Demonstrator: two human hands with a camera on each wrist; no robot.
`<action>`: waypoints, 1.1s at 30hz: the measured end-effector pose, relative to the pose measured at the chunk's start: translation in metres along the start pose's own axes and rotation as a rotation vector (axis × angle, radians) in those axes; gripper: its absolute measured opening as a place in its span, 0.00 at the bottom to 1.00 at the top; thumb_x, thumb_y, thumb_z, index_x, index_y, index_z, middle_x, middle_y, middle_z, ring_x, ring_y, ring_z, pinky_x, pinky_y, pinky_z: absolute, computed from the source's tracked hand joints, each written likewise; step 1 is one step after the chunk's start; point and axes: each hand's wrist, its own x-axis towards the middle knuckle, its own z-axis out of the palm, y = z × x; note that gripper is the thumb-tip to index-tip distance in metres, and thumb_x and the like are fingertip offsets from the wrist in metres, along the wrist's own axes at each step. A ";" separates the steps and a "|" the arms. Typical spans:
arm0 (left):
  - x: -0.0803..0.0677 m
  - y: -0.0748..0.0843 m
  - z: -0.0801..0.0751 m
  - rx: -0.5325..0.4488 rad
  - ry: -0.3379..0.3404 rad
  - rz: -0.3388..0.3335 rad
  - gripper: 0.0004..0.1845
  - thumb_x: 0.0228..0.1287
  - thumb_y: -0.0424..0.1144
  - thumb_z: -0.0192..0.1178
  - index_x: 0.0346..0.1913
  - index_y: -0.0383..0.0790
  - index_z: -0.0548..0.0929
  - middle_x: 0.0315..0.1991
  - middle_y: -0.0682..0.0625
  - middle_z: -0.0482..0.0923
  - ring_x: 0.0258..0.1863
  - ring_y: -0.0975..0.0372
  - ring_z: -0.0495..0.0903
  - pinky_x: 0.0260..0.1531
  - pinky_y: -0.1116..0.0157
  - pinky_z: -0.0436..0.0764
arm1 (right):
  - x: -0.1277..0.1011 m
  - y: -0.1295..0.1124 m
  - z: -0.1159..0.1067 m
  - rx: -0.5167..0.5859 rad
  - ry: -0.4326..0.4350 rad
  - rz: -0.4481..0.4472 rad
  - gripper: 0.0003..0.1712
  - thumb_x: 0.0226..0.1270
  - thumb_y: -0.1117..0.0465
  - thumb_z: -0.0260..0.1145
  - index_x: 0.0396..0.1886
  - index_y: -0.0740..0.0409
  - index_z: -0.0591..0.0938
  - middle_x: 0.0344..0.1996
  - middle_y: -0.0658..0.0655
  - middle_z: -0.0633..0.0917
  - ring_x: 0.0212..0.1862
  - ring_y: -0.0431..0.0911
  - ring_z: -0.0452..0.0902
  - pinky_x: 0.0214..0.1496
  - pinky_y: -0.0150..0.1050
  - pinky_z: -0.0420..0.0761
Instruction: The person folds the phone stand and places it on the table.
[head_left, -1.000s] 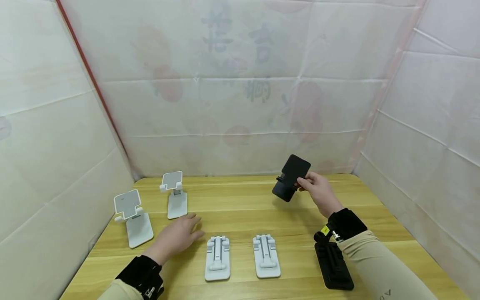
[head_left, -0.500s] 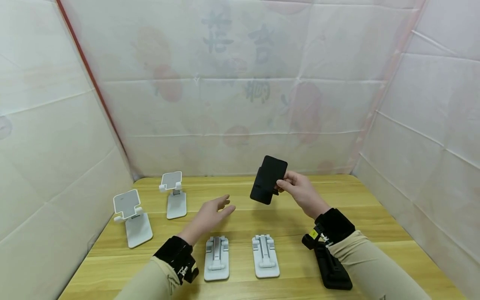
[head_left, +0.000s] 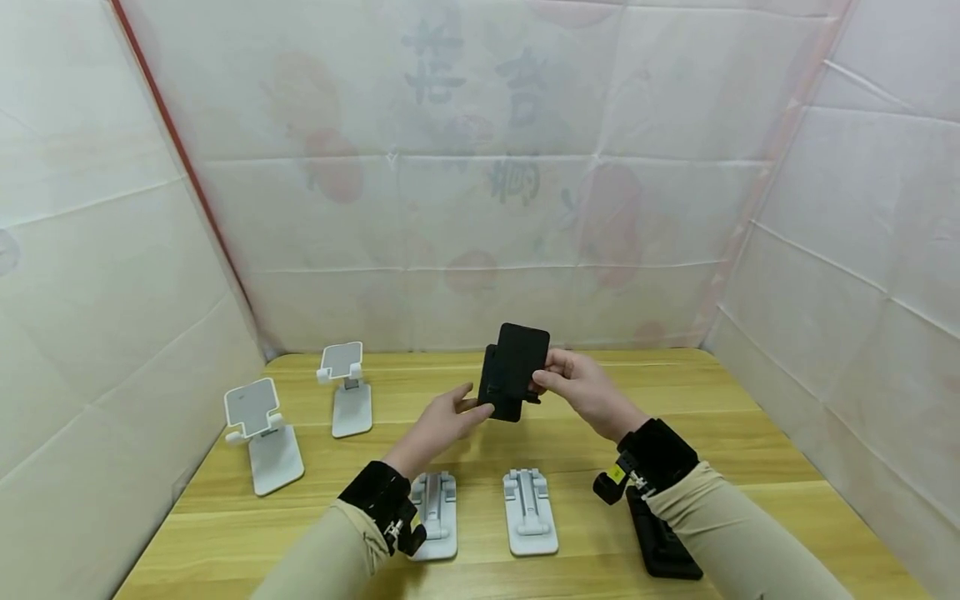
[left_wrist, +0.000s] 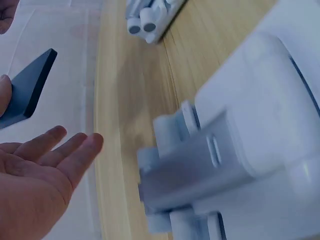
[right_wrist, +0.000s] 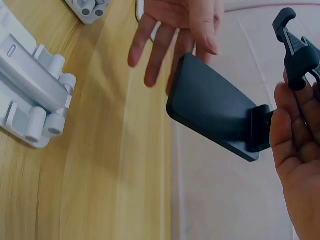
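Observation:
A black phone stand [head_left: 522, 358] is held up above the table, its two plates unfolded apart. My right hand [head_left: 583, 390] pinches its right side between thumb and fingers. In the right wrist view one flat plate [right_wrist: 215, 107] reaches toward my left hand [right_wrist: 172, 25], and the hooked holder part [right_wrist: 300, 55] lies by my right fingers. My left hand [head_left: 442, 427] is at the stand's lower left edge, fingers extended and spread. In the left wrist view a gap shows between those fingers and the black plate [left_wrist: 30, 90].
Two folded white phone stands [head_left: 531, 512] lie near the front, one partly behind my left wrist. Another folded black stand [head_left: 663, 542] lies under my right forearm. Two unfolded white stands [head_left: 275, 458] stand at the left of the wooden table [head_left: 420, 375]. Pale cloth walls surround it.
My right hand has carried the black phone stand leftward, and its plates now show more spread. My left hand has moved right and up from beside the white stands to the black stand.

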 end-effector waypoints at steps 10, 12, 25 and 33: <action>0.003 0.010 0.004 -0.306 0.042 0.011 0.31 0.73 0.35 0.63 0.75 0.31 0.68 0.63 0.31 0.78 0.59 0.46 0.83 0.54 0.57 0.87 | 0.001 0.000 0.003 -0.007 -0.057 -0.024 0.20 0.78 0.50 0.62 0.49 0.63 0.75 0.49 0.60 0.80 0.55 0.52 0.77 0.71 0.50 0.74; 0.002 0.010 0.003 -0.328 0.057 0.006 0.30 0.73 0.33 0.62 0.74 0.31 0.69 0.62 0.31 0.78 0.58 0.45 0.83 0.55 0.56 0.87 | 0.001 -0.001 0.003 -0.003 -0.056 -0.022 0.20 0.77 0.50 0.62 0.48 0.64 0.74 0.48 0.60 0.80 0.55 0.52 0.77 0.71 0.50 0.74; -0.004 0.005 -0.002 -0.254 0.084 0.008 0.26 0.74 0.29 0.59 0.72 0.29 0.70 0.58 0.30 0.81 0.52 0.46 0.86 0.49 0.56 0.89 | 0.001 0.002 0.004 -0.076 -0.011 0.007 0.20 0.75 0.50 0.65 0.48 0.62 0.74 0.49 0.61 0.83 0.58 0.54 0.79 0.72 0.51 0.74; -0.008 0.004 -0.004 -0.216 0.096 0.029 0.26 0.74 0.30 0.59 0.72 0.30 0.71 0.61 0.31 0.79 0.54 0.46 0.85 0.48 0.57 0.90 | 0.000 0.002 0.005 -0.152 0.043 0.034 0.18 0.73 0.49 0.67 0.50 0.58 0.77 0.49 0.58 0.85 0.58 0.54 0.80 0.68 0.45 0.78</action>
